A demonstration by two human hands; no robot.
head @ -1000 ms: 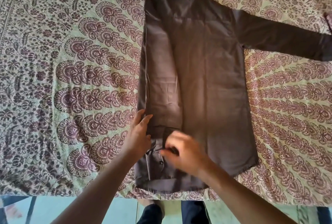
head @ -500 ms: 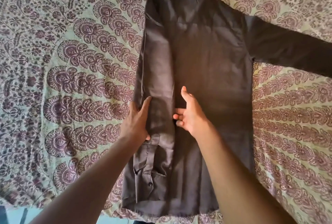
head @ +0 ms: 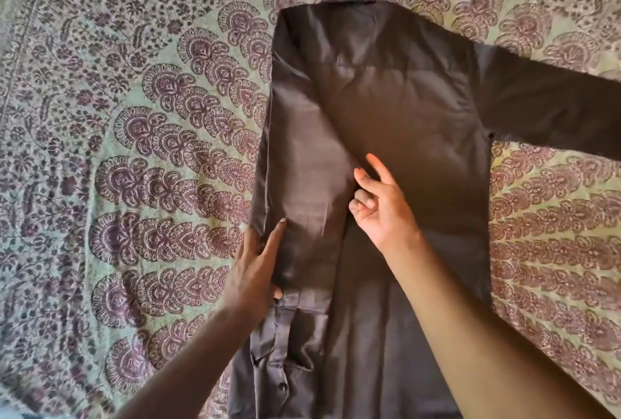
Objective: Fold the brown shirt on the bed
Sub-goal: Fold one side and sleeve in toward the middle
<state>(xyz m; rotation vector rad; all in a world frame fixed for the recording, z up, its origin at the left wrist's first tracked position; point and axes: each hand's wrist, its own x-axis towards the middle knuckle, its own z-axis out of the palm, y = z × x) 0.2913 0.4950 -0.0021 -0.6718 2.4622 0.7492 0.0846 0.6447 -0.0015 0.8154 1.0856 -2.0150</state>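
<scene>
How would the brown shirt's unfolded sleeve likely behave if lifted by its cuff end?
Probably floppy: the sleeve lies flat and limp on the bedspread. Likely light, since the brown shirt looks thin and creased. Its slight sheen hints it may slide.

The shirt [head: 396, 136] is a plain dark brown all over, with no print or stripe; where light falls on its folded left part the cloth shows a paler, greyish-brown sheen. A small dark button [head: 283, 386] sits on the cuff near the bed's near edge. The bed [head: 134, 149] wears a pale green cover printed in purple-maroon: rows of fan-shaped paisley motifs curve in arcs around the shirt, and a dense small floral and leaf print fills the far edge and left corner.
</scene>
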